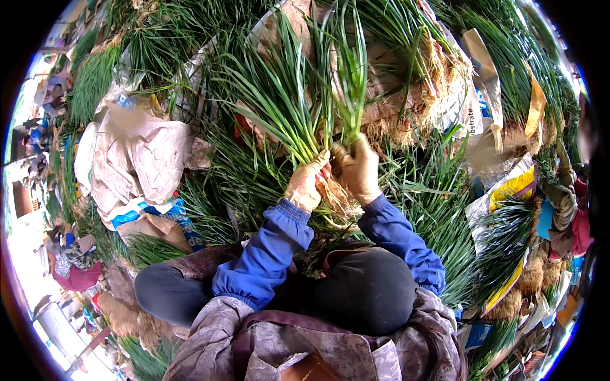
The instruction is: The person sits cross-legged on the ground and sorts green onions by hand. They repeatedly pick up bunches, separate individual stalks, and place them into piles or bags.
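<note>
In front of my crossed legs, my left hand (306,183) is closed around a bunch of long-leaved, spring-onion-like plants (290,109). Its leaves fan up and left, and its reddish bases and stringy roots (336,193) hang between my hands. My right hand (360,166) grips a smaller bunch of green leaves (352,90) right beside it, slightly blurred. The lower end of that smaller bunch is hidden by my fingers. Beyond my hands, a pile of similar plants (395,28) lies on a brownish sack (381,90), roots (441,90) toward the right.
Loose green leaves (419,190) cover the ground around me. A crumpled pale sack (152,152) lies at left, above a blue printed bag (183,219). More plants on a yellow-edged bag (505,295) lie at right. Several people (76,266) sit at the far left.
</note>
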Tool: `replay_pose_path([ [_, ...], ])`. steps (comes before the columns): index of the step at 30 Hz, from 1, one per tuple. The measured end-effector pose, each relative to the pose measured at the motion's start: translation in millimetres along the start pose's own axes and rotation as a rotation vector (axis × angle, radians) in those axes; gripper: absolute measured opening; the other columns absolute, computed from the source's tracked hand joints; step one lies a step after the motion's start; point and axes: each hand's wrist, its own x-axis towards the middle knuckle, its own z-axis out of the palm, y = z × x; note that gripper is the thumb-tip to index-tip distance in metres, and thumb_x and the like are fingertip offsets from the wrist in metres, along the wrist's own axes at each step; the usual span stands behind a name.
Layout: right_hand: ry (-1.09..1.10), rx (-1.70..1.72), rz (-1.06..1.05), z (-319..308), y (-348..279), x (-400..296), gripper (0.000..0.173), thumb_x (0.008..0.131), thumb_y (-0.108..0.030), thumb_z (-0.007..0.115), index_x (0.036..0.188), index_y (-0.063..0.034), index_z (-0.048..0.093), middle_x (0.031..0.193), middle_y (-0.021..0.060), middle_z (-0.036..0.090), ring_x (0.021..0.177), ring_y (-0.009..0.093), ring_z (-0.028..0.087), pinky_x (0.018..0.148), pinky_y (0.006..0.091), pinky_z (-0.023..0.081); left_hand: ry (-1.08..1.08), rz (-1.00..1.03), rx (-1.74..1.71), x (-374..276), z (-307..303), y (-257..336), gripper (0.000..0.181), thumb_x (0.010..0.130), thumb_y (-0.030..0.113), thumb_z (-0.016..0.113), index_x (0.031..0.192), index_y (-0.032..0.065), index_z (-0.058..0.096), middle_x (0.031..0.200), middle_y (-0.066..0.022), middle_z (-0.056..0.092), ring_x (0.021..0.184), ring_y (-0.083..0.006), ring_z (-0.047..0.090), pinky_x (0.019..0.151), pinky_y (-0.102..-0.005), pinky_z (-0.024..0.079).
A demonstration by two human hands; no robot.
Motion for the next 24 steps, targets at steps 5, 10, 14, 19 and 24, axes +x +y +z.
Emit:
replay_pose_path([
  [5, -0.267, 0.789, 0.569, -32.9, 26.4, 31.5, 0.025, 0.089, -0.029, 0.069, 0.098, -0.0091, 0.058, 0.068, -0.0049, 0.052, 0.056, 0.005, 0.044, 0.049, 0.0209, 0.038, -0.291, 0.031, -0.048, -6.6, -3.3, 11.8, 0.022, 0.096, 0.019, 0.056, 0.108, 0.001, 0.06, 0.085, -0.0063, 0.064, 0.074, -0.0191, 0.064, 0.066, -0.0353, 0.056],
  [10, -0.244, 0.242, 0.047, 19.5, -1.5, 17.2, 0.028, 0.087, -0.031, 0.069, 0.105, -0.0093, 0.068, 0.085, 0.0107, 0.071, 0.068, 0.017, 0.063, 0.065, 0.03, 0.051, -0.229, -0.017, 0.051, -9.5, -16.5, 3.2, 0.015, 0.096, 0.021, 0.056, 0.097, 0.0066, 0.056, 0.071, -0.0016, 0.056, 0.061, -0.0148, 0.055, 0.058, -0.0323, 0.05],
  [14, 0.119, -0.357, 0.117, -12.1, 34.3, 36.4, 0.018, 0.086, -0.018, 0.065, 0.102, -0.0131, 0.069, 0.077, 0.0123, 0.069, 0.068, 0.023, 0.067, 0.061, 0.034, 0.052, -0.404, 0.006, -0.021, -44.1, -0.2, 9.5, 0.02, 0.097, 0.025, 0.052, 0.101, 0.0057, 0.053, 0.062, 0.0037, 0.04, 0.055, -0.0097, 0.042, 0.054, -0.0273, 0.04],
  [19, 0.512, 0.033, 0.041, -166.0, 25.3, -21.5, 0.017, 0.092, -0.009, 0.055, 0.103, -0.0052, 0.066, 0.08, 0.0024, 0.066, 0.065, 0.006, 0.054, 0.055, 0.022, 0.043, -0.491, -0.027, -0.077, -26.8, -28.2, 33.2, 0.032, 0.098, 0.026, 0.053, 0.124, 0.0077, 0.052, 0.064, 0.0038, 0.038, 0.058, -0.0099, 0.039, 0.057, -0.0272, 0.039],
  [24, 0.683, -0.297, 0.255, -303.1, 126.8, -237.7, 0.022, 0.097, -0.022, 0.052, 0.099, -0.0024, 0.063, 0.069, 0.0047, 0.058, 0.063, 0.008, 0.052, 0.055, 0.025, 0.042, -0.55, -0.133, -0.123, 4.6, -53.1, 25.7, 0.033, 0.097, 0.016, 0.053, 0.128, 0.0051, 0.05, 0.082, -0.007, 0.062, 0.073, -0.0181, 0.061, 0.062, -0.0351, 0.054],
])
